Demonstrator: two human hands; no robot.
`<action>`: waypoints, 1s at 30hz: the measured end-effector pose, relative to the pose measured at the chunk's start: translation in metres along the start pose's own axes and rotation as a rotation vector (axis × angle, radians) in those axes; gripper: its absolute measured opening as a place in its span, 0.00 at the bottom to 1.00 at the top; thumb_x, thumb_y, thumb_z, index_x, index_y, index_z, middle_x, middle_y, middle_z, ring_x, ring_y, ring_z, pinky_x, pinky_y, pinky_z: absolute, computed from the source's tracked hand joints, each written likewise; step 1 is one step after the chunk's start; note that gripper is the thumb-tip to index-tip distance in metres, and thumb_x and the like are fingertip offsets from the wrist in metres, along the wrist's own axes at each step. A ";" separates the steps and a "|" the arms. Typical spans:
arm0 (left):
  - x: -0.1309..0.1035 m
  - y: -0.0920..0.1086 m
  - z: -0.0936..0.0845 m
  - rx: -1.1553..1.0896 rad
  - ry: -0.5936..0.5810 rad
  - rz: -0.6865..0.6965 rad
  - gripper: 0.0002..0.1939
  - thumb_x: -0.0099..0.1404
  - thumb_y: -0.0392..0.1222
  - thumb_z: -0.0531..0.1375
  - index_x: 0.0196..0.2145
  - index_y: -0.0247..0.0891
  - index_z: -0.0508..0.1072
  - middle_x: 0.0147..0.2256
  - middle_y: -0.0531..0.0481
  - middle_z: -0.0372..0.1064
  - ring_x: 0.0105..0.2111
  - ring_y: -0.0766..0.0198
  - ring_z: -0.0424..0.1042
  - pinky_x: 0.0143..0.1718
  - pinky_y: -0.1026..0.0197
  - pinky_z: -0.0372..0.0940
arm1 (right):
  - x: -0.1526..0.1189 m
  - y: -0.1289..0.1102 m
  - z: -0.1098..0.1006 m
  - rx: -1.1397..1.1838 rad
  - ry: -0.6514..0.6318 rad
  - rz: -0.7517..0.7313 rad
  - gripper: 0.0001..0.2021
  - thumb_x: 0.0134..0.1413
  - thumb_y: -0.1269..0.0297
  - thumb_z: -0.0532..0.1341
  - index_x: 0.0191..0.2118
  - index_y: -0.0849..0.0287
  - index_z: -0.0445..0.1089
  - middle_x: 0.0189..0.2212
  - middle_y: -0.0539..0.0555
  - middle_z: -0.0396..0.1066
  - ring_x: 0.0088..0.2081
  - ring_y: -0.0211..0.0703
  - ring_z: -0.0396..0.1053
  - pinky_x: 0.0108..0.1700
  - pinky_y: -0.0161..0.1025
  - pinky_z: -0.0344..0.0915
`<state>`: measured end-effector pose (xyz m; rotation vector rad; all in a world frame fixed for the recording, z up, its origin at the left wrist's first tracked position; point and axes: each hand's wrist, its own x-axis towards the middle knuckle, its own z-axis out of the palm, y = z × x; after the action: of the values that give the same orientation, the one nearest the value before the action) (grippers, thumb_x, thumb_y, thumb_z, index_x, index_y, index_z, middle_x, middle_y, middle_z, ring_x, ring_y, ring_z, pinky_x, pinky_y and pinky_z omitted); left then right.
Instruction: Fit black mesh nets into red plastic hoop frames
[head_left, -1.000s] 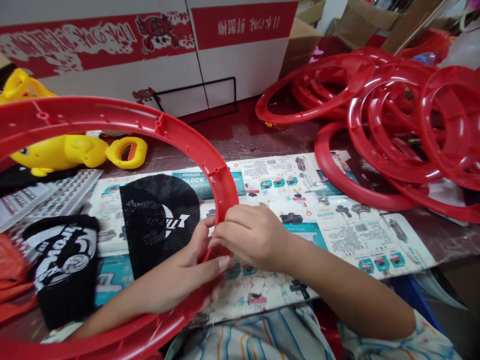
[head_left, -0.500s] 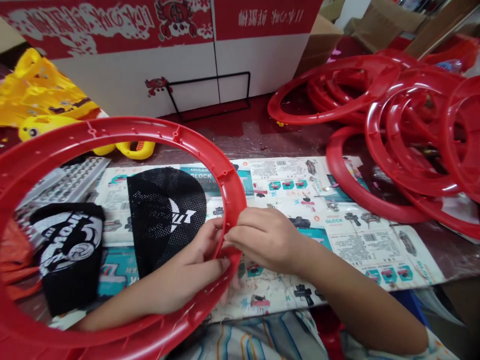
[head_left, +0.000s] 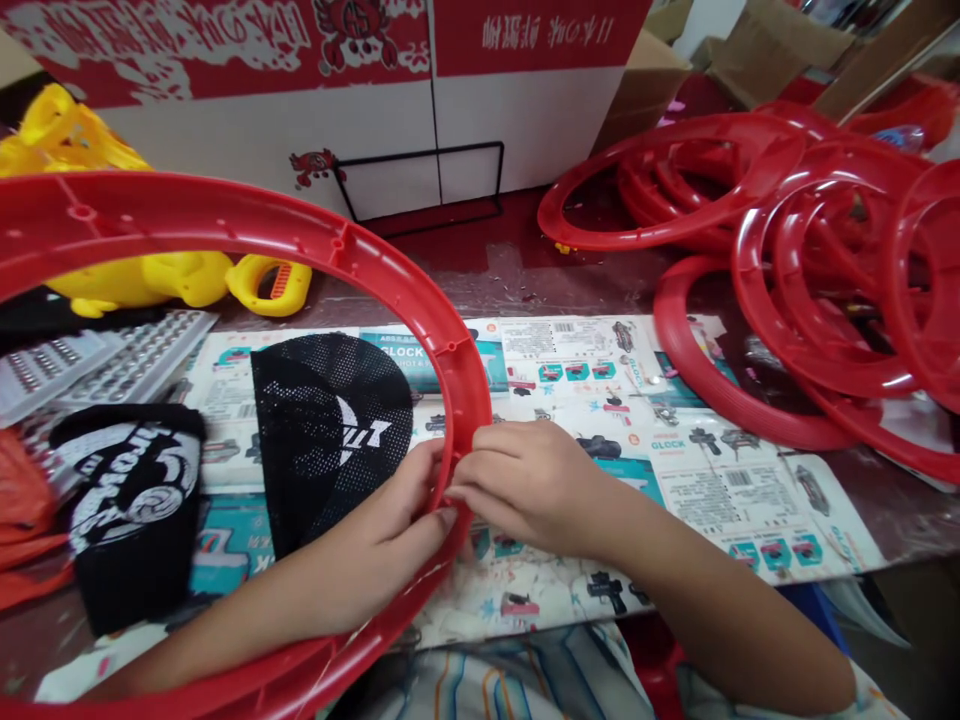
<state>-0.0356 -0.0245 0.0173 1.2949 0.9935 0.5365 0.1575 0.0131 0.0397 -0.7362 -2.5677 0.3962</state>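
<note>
A large red plastic ring (head_left: 466, 375) with a ribbed channel is tilted up across the left of the view; its far left side runs out of the frame. My left hand (head_left: 411, 510) reaches through the ring and grips its right-hand rim, thumb on the near side. Against the same stretch of rim, my right hand (head_left: 525, 488) presses with fingers bent and closed together. Whatever small thing its fingertips might pinch is hidden. Beyond the ring lie a black mesh cloth piece (head_left: 315, 410) with a white mark and a black cloth piece (head_left: 135, 510) with white lettering.
Several red rings (head_left: 675, 235) are heaped at the right. Printed cardboard (head_left: 712, 490) covers the table before me. A white and red carton (head_left: 517, 120) stands behind a black wire frame (head_left: 420, 156). Yellow plastic parts (head_left: 176, 278), clear trays (head_left: 150, 355) and orange material (head_left: 22, 500) lie left.
The ring's left side has swung up and toward me, showing more yellow parts and trays through it. Both hands stay at the same place on the rim.
</note>
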 end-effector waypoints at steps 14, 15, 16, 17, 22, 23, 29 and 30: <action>-0.002 -0.010 -0.003 -0.035 0.061 0.009 0.36 0.65 0.38 0.54 0.67 0.44 0.43 0.66 0.43 0.50 0.68 0.48 0.44 0.67 0.46 0.45 | -0.002 0.001 -0.003 0.022 0.136 0.066 0.11 0.65 0.73 0.53 0.36 0.64 0.73 0.30 0.54 0.68 0.32 0.38 0.62 0.35 0.35 0.62; -0.002 -0.009 -0.003 -0.058 0.029 0.003 0.37 0.65 0.38 0.53 0.67 0.45 0.41 0.64 0.41 0.54 0.66 0.47 0.52 0.64 0.45 0.53 | -0.002 0.001 -0.002 0.028 0.153 0.061 0.11 0.65 0.73 0.53 0.36 0.64 0.73 0.31 0.54 0.68 0.33 0.38 0.62 0.35 0.35 0.62; -0.002 -0.009 -0.002 -0.093 -0.006 -0.009 0.37 0.65 0.37 0.52 0.67 0.45 0.39 0.61 0.40 0.58 0.61 0.48 0.60 0.59 0.45 0.60 | -0.002 0.001 -0.002 0.033 0.161 0.058 0.11 0.65 0.73 0.53 0.37 0.64 0.72 0.32 0.54 0.68 0.33 0.38 0.62 0.36 0.35 0.63; -0.002 -0.008 -0.001 -0.132 -0.035 -0.020 0.36 0.65 0.35 0.52 0.66 0.45 0.39 0.58 0.39 0.61 0.56 0.50 0.66 0.54 0.47 0.65 | -0.002 0.002 -0.003 0.033 0.159 0.058 0.11 0.65 0.73 0.53 0.36 0.64 0.72 0.32 0.54 0.68 0.34 0.38 0.63 0.37 0.35 0.63; -0.001 -0.002 0.003 -0.268 -0.039 -0.001 0.28 0.61 0.30 0.55 0.55 0.45 0.50 0.55 0.41 0.61 0.45 0.59 0.72 0.41 0.59 0.68 | -0.001 0.003 -0.005 0.039 0.097 0.070 0.14 0.67 0.69 0.52 0.35 0.65 0.73 0.30 0.54 0.67 0.32 0.38 0.62 0.34 0.35 0.62; -0.002 -0.001 0.003 -0.282 -0.042 -0.004 0.27 0.61 0.30 0.56 0.53 0.45 0.51 0.53 0.43 0.63 0.43 0.61 0.73 0.40 0.61 0.68 | 0.000 0.002 -0.005 0.041 0.093 0.074 0.14 0.67 0.69 0.52 0.35 0.66 0.73 0.30 0.54 0.67 0.32 0.38 0.62 0.35 0.35 0.62; -0.006 -0.007 0.005 -0.347 -0.098 0.088 0.20 0.67 0.39 0.57 0.52 0.47 0.51 0.38 0.53 0.68 0.33 0.66 0.70 0.34 0.64 0.67 | 0.000 -0.002 -0.003 -0.038 0.120 0.047 0.14 0.64 0.70 0.53 0.29 0.63 0.72 0.26 0.52 0.67 0.28 0.37 0.60 0.31 0.35 0.57; -0.006 -0.009 0.004 -0.332 -0.082 0.108 0.18 0.69 0.41 0.56 0.52 0.48 0.51 0.42 0.51 0.68 0.35 0.65 0.70 0.35 0.64 0.68 | -0.001 -0.002 -0.002 -0.041 0.127 0.039 0.14 0.64 0.70 0.53 0.29 0.63 0.72 0.26 0.51 0.67 0.28 0.37 0.60 0.30 0.36 0.56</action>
<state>-0.0369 -0.0339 0.0103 1.0673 0.7338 0.6944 0.1582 0.0116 0.0421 -0.8011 -2.4524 0.2998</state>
